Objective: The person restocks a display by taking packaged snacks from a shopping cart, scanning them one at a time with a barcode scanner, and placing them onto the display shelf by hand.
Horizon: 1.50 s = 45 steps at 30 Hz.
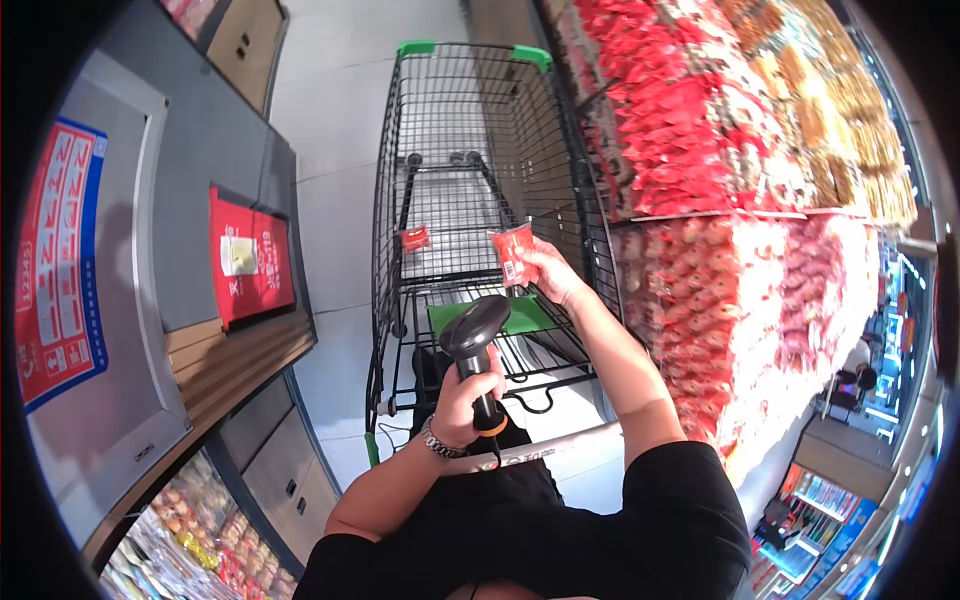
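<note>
My left hand (468, 405) is wrapped around the handle of a black barcode scanner (476, 328), its head tilted up over the near end of the shopping cart. In my right hand (550, 272) is a small red packet (513, 254) with a barcode patch facing up, held above the cart basket. A second small red packet (415, 238) lies in the wire shopping cart (440, 130), on its left side. The cart has green corner caps and a green panel (520, 316) near me.
Stacked shelves of red snack packets (680, 120) rise close along the cart's right side. At left stands a grey counter with a wooden ledge (240, 345) and a red sign (250, 258). Tiled floor (335, 220) runs between counter and cart.
</note>
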### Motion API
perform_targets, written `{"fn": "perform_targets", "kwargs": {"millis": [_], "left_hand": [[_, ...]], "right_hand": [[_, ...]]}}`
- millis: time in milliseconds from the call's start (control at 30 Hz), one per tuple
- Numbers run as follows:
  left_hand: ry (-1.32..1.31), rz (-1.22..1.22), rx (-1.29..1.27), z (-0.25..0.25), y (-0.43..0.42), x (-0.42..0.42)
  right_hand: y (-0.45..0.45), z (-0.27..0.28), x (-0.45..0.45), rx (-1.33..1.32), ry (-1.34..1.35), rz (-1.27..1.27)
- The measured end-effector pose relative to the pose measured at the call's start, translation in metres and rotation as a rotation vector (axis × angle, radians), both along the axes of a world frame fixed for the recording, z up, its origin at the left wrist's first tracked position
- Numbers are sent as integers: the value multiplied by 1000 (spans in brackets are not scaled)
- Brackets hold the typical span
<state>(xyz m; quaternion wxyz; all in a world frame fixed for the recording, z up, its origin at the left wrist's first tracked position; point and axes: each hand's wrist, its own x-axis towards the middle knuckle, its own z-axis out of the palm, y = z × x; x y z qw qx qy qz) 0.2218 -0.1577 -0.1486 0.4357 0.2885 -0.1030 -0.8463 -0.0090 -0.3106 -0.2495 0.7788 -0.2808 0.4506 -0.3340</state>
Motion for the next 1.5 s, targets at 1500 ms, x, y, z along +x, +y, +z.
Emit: {"fn": "perform_targets", "kwargs": {"millis": [1500], "left_hand": [[413,-473,-116,124,94,-9]], "right_hand": [[318,280,19,-1034,1222,-2]]}}
